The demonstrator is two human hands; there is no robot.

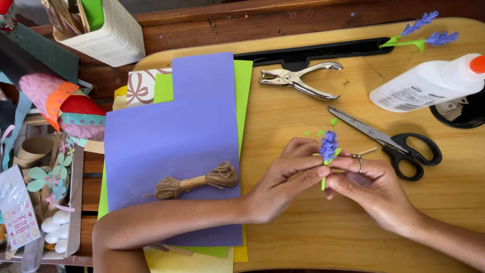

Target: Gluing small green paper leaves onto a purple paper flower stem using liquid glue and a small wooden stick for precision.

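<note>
— While both hands meet over the wooden table (313,237), what do the fingers pinch?

— The left hand (283,184) and the right hand (371,189) pinch together one small paper flower (328,147). Thumb and fingertips are pressed on its green stem, and the purple head stands just above them.

— And near the fingers?

— Black-handled scissors (391,144) lie just beyond the right fingers. A twine bundle (194,182) rests on purple paper (172,146), left of the left fingers.

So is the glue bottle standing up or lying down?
Lying down: the white glue bottle rests on its side on the table, orange cap pointing right.
</note>
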